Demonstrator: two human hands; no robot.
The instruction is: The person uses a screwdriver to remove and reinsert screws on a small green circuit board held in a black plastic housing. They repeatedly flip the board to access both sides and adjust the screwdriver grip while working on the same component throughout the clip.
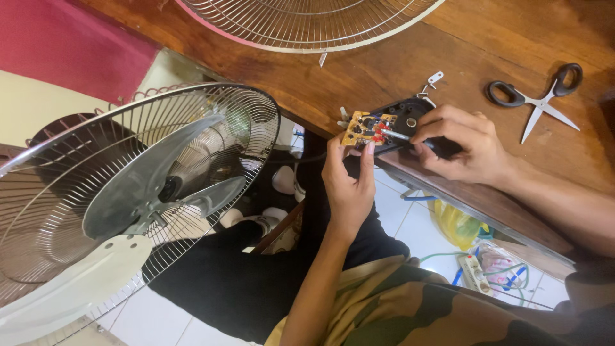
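Observation:
My left hand (349, 176) pinches a small yellow circuit board (365, 127) with red parts on it, at the edge of the wooden table (359, 70). My right hand (464, 141) grips a thin metal-tipped tool (400, 135), its tip touching the board. Behind the board sits a black plastic housing (405, 114) with round holes, lying on the table edge.
A fan with grey blades and a wire guard (138, 186) stands at the left. Another wire fan guard (307, 22) lies at the table's far side. Scissors (538, 99) rest at the right, a small metal bracket (434, 79) near the housing. A power strip (474, 269) and yellow bag (456, 224) lie on the tiled floor.

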